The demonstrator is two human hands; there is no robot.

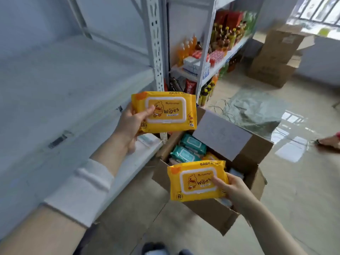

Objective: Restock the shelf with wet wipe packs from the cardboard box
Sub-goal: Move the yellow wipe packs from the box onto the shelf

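My left hand (131, 122) grips a yellow wipes pack (171, 112) by its left edge, thumb on the lid, level with the front edge of the white shelf (70, 85). My right hand (232, 188) holds a second yellow wipes pack (195, 181) by its right side, just above the open cardboard box (207, 210) on the floor. Inside the box lie teal wipe packs (187, 150) and more yellow ones, partly hidden by the pack I hold. One box flap (220, 137) stands up at the back.
A white perforated upright (156, 43) bounds the shelf on the right. Beyond it stands another rack with bottles and cartons (217, 48). Stacked cardboard boxes (276, 57) sit by the far wall. Plastic sheeting (253, 107) lies on the glossy floor. A person's hand (329, 141) shows at the right edge.
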